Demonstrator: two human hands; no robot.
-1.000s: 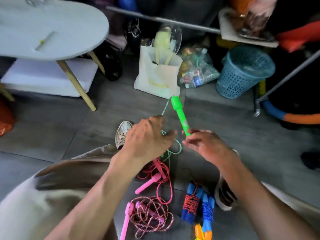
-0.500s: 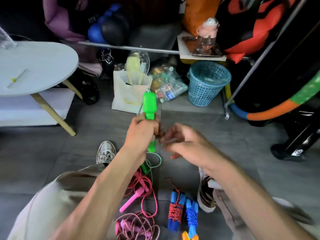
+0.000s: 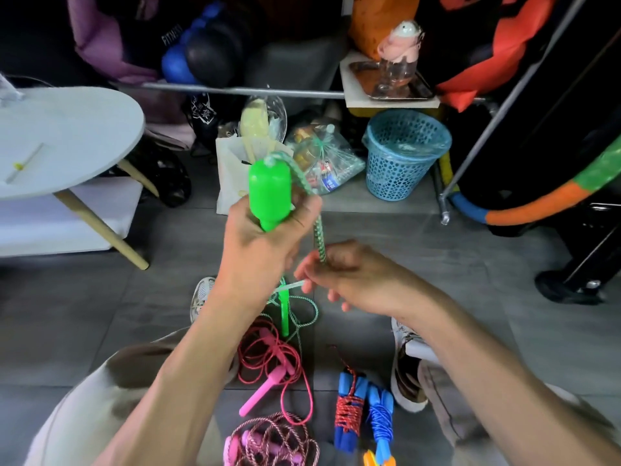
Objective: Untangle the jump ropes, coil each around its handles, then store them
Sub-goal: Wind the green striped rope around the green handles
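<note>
- Left hand [image 3: 265, 243] is wrapped around the green handle [image 3: 269, 193], held upright just in front of the white bag [image 3: 232, 173]; right hand [image 3: 349, 277] pinches the green rope [image 3: 318, 235] just below and beside that handle.
- The rest of the green rope hangs down to the floor, and the second green handle [image 3: 285, 311] dangles right above the loose pink rope [image 3: 268, 351]. Pull too fast and I reckon it drags that pink one along and re-tangles.
- If the right-hand pinch slips, the coil probably goes slack and slides off the handle.
- The bundled pink rope [image 3: 272, 442] and the wrapped blue ropes [image 3: 364, 412] sit nearer the person than the handle, looking done.
</note>
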